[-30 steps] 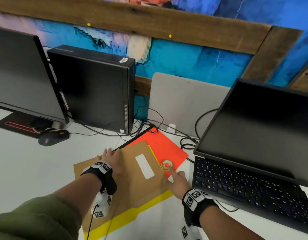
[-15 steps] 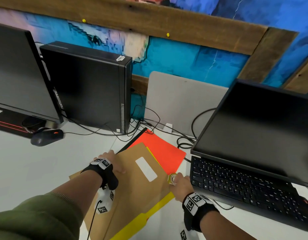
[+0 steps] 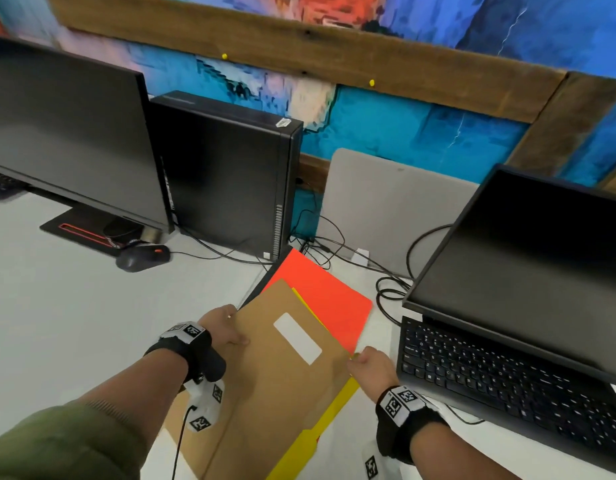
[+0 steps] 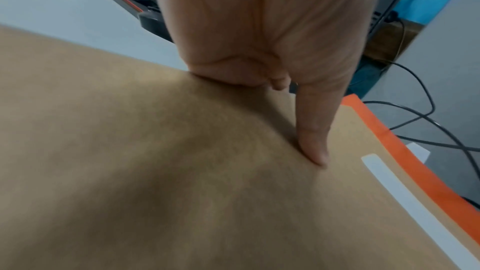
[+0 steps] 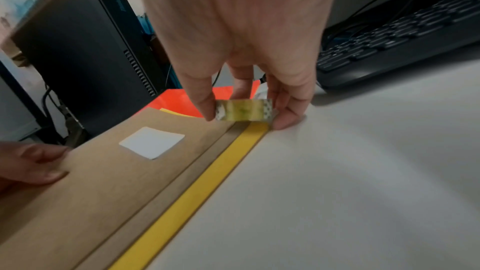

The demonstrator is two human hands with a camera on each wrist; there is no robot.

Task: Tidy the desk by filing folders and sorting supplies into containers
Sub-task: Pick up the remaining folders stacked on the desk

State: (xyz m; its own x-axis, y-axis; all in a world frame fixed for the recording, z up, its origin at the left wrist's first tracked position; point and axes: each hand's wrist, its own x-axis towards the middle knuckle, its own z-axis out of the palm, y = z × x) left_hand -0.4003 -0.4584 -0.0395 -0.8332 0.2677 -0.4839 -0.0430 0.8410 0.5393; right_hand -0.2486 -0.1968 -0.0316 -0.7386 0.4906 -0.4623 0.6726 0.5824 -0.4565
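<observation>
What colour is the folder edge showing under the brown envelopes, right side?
Yellow folder; clearest in the right wrist view, running beside the brown envelopes.

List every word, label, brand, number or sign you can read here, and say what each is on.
Nothing reads clearly.
Laptop keyboard: key legends too small and blurred.
Sticker on the computer tower: too small.
Marking on the tower's front: blurred.
White label on the brown folder: blank.
Wrist-band markers: black-and-white patterns, no letters.
Tape roll: print blurred.
</observation>
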